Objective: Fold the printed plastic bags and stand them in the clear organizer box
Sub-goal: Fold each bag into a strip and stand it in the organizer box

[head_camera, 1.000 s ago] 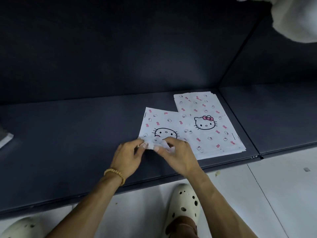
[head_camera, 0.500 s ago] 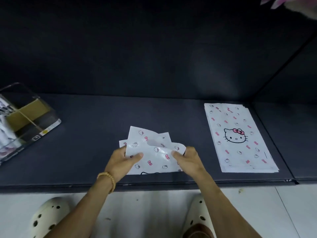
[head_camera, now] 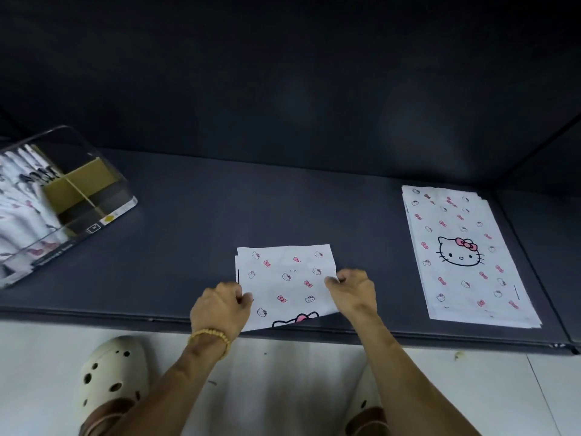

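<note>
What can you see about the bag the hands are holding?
The bag is thin white plastic printed with small pink bows and little cat faces. It looks folded over: only the top of a big cat face with a pink bow shows at its near edge. It lies flat on the dark shelf, near the front edge. The left hand pinches its left side and the right hand pinches its right side.

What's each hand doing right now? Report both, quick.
Left hand: pinches the left edge of the folded bag.
Right hand: pinches the bag's right edge.
</note>
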The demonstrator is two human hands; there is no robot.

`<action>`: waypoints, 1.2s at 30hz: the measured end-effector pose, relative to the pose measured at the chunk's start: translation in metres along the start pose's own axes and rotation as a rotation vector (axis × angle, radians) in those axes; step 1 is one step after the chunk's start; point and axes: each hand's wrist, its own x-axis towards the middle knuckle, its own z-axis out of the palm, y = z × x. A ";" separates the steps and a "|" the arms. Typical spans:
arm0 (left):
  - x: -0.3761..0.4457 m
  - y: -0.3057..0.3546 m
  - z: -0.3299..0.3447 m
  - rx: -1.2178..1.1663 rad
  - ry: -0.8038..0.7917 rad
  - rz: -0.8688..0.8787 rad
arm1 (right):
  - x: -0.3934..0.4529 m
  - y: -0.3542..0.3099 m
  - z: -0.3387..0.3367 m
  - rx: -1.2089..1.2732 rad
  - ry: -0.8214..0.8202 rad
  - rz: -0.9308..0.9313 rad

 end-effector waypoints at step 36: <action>-0.009 -0.011 0.003 0.199 0.075 0.875 | -0.003 0.004 0.007 0.230 0.011 -0.142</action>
